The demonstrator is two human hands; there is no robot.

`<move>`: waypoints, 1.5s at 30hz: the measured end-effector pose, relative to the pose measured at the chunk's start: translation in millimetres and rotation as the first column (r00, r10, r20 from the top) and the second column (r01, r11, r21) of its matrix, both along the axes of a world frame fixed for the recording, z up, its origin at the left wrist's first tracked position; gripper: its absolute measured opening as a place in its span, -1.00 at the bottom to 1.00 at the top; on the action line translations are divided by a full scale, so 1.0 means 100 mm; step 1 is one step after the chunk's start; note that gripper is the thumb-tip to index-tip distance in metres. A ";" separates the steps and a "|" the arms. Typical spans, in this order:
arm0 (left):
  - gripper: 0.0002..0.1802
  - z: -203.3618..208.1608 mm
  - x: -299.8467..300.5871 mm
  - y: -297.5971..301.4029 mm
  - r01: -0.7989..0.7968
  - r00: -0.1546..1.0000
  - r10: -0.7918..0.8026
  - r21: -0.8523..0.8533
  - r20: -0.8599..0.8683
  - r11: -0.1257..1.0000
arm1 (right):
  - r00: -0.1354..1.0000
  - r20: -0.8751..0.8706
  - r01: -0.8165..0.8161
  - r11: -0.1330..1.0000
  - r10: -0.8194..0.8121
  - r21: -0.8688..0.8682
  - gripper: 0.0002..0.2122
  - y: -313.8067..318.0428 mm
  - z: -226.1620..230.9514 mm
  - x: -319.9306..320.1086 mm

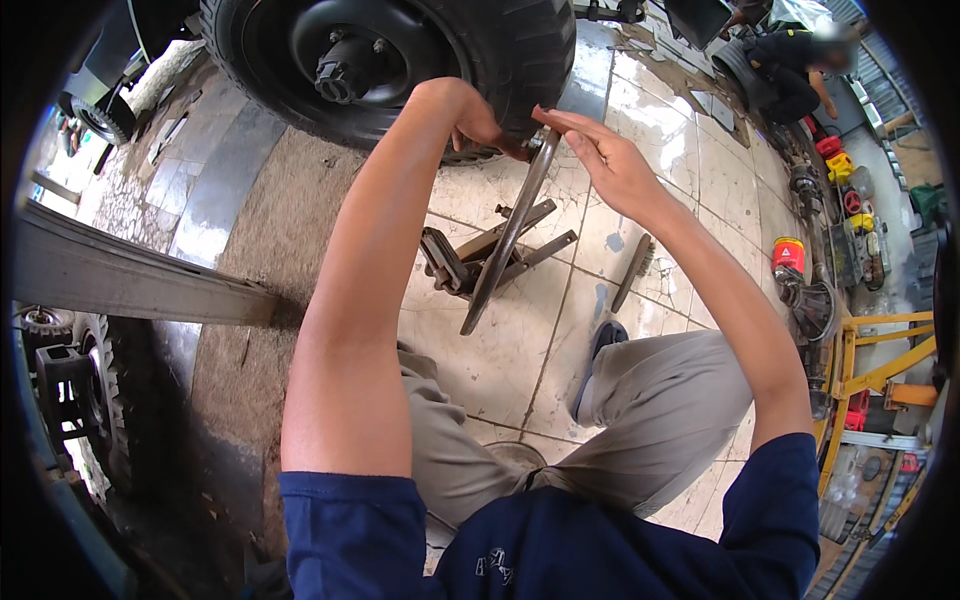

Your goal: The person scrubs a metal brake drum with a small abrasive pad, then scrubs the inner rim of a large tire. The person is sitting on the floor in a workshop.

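A long dark metal bar [508, 245] slants down from between my hands toward my knees. My left hand [475, 122] is bent at the wrist beside the tyre, its fingers curled at the bar's upper end; they are partly in shadow. A small shiny fitting shows there. My right hand [612, 168] lies against the top of the bar with its fingers stretched out flat together. A rusty-brown piece shows at its fingertips, too small to name. Just beyond stands a large black wheel [490, 50] with a chunky tyre and a protruding hub [345, 72].
Beneath the bar, a metal device with hinged arms [455, 262], like a jack, lies on the tiles. A wire brush [632, 272] lies near my shoe [600, 350]. A grey beam [150, 265] juts in from the left. Right are a red can [788, 255], yellow frame [880, 360] and crouching person [790, 70].
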State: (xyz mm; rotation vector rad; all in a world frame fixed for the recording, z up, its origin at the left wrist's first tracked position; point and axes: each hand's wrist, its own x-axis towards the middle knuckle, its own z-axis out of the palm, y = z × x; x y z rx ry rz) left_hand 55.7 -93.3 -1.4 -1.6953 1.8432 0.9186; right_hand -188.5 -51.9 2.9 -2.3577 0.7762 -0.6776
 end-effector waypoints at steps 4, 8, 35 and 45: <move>-0.09 0.09 -0.05 0.02 0.065 0.998 -0.065 -0.039 -0.002 0.997 | 0.993 -0.050 0.117 0.980 -0.110 0.163 -0.58 -0.01 -0.02 0.00; -0.03 0.23 0.09 0.02 0.045 0.999 -0.046 -0.126 -0.002 0.991 | 0.999 -0.044 -0.014 0.989 0.007 -0.147 -0.62 0.06 0.00 -0.01; -0.23 -0.52 1.51 0.31 -0.338 0.941 0.333 -0.113 -0.062 0.934 | 1.000 -0.008 0.015 0.998 -0.015 -0.067 -0.64 0.11 0.04 0.05; -0.25 -0.72 1.60 0.14 -0.323 0.946 0.323 -0.073 -0.015 0.944 | 0.992 0.123 -0.033 0.977 0.006 0.211 -0.66 -0.03 0.05 0.12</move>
